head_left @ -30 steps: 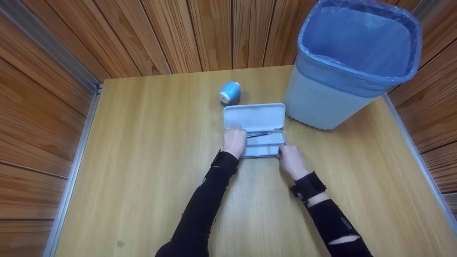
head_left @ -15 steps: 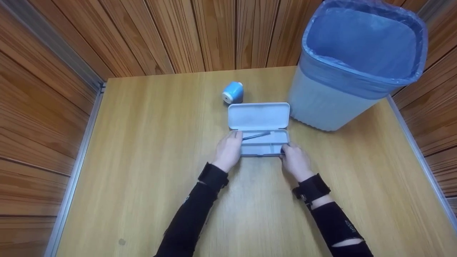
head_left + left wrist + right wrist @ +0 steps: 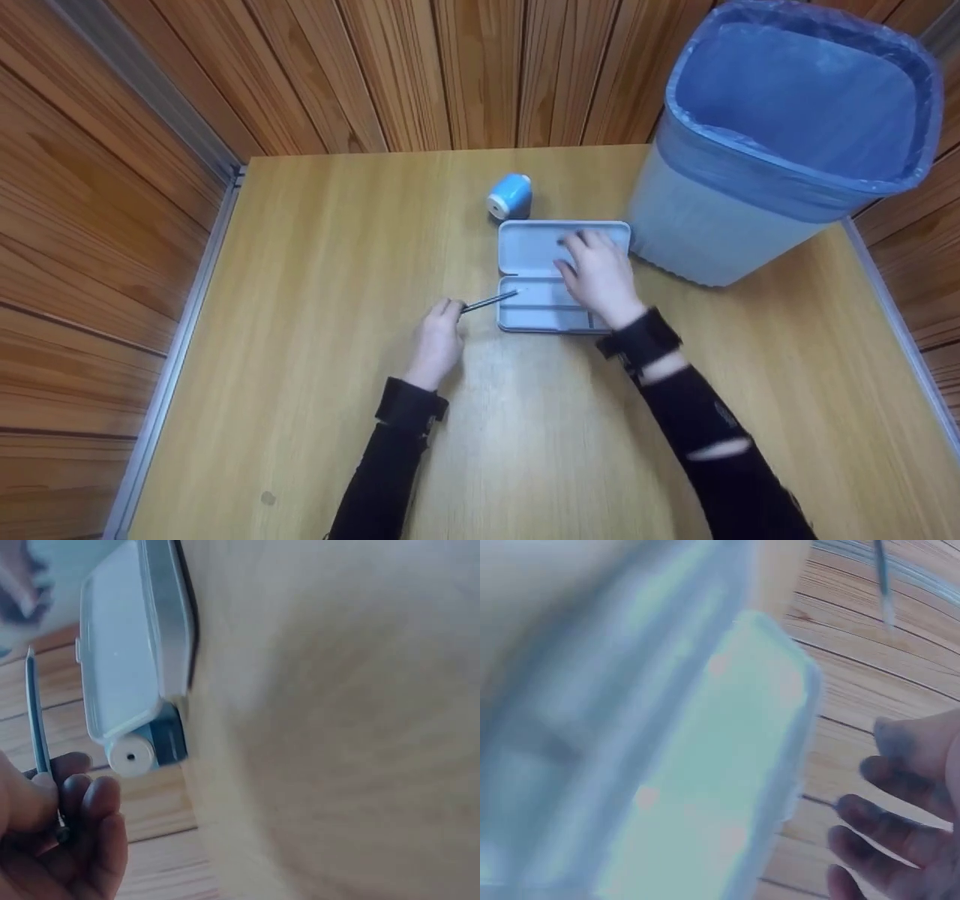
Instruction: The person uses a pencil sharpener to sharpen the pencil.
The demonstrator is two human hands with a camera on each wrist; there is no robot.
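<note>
My left hand [image 3: 437,341] pinches a dark pencil [image 3: 491,301] near its back end, to the left of the pencil case. The pencil's pale, pointed tip reaches over the left part of the pale blue case [image 3: 536,320], which lies with its lid [image 3: 527,251] folded back. In the left wrist view the pencil [image 3: 37,720] sits between thumb and curled fingers. Over the right side of the case hovers my right hand [image 3: 604,281], hiding part of tray and lid. In the right wrist view its fingers [image 3: 889,829] are spread, with nothing in them.
Just behind the lid lies a small blue object [image 3: 511,196] with a white round end and a dark hole. A large bin [image 3: 697,217] lined with a blue bag stands right of the case. Wooden panels [image 3: 480,75] border the table [image 3: 315,262].
My left hand has drawn the pencil out of the case, moving left and toward me. My right hand has left the case's front right corner and moved up over the tray and lid.
</note>
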